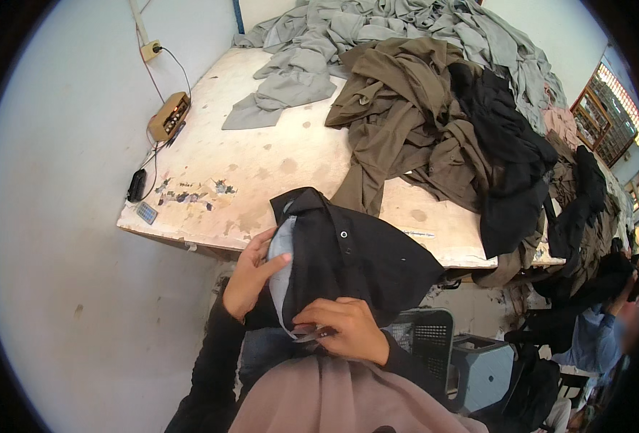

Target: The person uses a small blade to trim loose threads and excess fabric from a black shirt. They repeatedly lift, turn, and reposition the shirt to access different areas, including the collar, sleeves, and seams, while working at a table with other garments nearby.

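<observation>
A black garment [373,249] with a collar and a button placket lies across the table's front edge and hangs down before me. Its pale grey-blue inner side [281,281] shows along the near-left edge. My left hand [254,273] grips that edge, thumb on the pale side. Lower down, my right hand [346,327] is closed around a small metal tool [314,334], which looks like thread snips, close to the garment's lower edge. The fingers hide most of the tool, and I cannot tell whether its blades touch the cloth.
Brown garments [400,108], black cloth [509,146] and grey garments [308,70] heap on the worn table [276,162]. A remote control [147,213] and a small box with lights [169,116] sit at left. Below are a plastic stool [481,373] and a crate [425,341]. Another person [595,335] is at right.
</observation>
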Motion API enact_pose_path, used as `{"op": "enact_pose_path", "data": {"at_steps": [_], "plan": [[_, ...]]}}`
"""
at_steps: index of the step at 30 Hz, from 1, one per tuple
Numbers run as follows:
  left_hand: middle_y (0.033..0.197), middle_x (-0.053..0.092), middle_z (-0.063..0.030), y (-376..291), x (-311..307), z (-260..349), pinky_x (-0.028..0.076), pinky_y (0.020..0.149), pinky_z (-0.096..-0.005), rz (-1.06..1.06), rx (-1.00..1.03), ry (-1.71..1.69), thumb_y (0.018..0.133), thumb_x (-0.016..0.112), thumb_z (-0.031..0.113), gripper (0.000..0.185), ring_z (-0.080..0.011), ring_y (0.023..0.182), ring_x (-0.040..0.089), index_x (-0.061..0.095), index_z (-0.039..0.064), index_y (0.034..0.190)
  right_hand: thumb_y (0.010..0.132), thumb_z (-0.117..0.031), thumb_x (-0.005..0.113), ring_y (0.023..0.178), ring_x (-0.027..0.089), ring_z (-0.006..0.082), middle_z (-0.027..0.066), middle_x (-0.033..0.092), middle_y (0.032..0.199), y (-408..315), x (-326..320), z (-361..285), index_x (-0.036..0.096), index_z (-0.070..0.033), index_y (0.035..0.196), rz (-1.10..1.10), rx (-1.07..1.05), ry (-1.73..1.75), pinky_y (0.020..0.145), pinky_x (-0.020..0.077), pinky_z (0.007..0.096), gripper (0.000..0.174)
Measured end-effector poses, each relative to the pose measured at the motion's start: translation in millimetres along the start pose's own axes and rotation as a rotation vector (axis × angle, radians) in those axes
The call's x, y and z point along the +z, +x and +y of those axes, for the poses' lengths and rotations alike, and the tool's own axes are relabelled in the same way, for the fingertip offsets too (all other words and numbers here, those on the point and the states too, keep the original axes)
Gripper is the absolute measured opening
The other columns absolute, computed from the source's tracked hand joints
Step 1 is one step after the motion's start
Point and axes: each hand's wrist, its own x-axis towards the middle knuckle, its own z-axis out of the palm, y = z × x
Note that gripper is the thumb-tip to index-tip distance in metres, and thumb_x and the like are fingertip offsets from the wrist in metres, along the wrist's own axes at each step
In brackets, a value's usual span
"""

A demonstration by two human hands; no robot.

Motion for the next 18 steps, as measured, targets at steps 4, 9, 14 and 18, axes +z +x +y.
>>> {"op": "enact_pose_path", "data": {"at_steps": [4, 9, 14, 18], "plan": [[0.133, 0.062, -0.0126, 9.9, 7.2, -6.3, 0.048, 0.103, -0.0294, -0.078, -0.105, -0.115, 0.097, 0.061, 0.000, 0.050, -0.0150, 0.118, 0.061, 0.045, -0.005, 0.144, 0.073, -0.009, 0.088, 0.080, 0.059, 0.0102, 0.0051, 0.065, 0.096, 7.3, 14.2, 14.3, 0.064, -0.005, 0.103, 0.414, 0.336, 0.286, 0.064, 0.0441, 0.0231, 0.038], [0.126, 0.065, -0.0096, 4.8, 38.1, -32.3, 0.049, 0.097, -0.0280, 0.063, -0.200, -0.255, 0.102, 0.062, 0.013, 0.045, -0.0121, 0.112, 0.062, 0.048, -0.004, 0.141, 0.086, -0.016, 0.083, 0.077, 0.056, 0.0052, -0.0020, 0.063, 0.085, 28.9, 20.2, 54.6, 0.067, 0.000, 0.102, 0.519, 0.480, 0.297, 0.066, 0.0424, 0.0202, 0.027], [0.119, 0.070, -0.0066, 7.5, 27.1, -45.7, 0.052, 0.093, -0.0284, 0.033, -0.138, -0.081, 0.105, 0.058, 0.025, 0.035, -0.0122, 0.105, 0.065, 0.062, 0.000, 0.128, 0.091, -0.013, 0.078, 0.072, 0.052, 0.0017, -0.0070, 0.061, 0.080, 17.9, 10.7, 57.8, 0.070, -0.002, 0.097, 0.536, 0.575, 0.608, 0.063, 0.0394, 0.0193, 0.015], [0.121, 0.069, -0.0077, 3.6, 15.7, -57.7, 0.051, 0.097, -0.0322, -0.066, -0.118, -0.212, 0.105, 0.059, 0.025, 0.035, -0.0155, 0.109, 0.065, 0.061, 0.000, 0.129, 0.092, -0.014, 0.076, 0.060, 0.041, -0.0013, -0.0103, 0.056, 0.074, 16.5, 1.0, 56.3, 0.069, -0.006, 0.095, 0.613, 0.642, 0.831, 0.052, 0.0262, 0.0190, 0.011]]}}
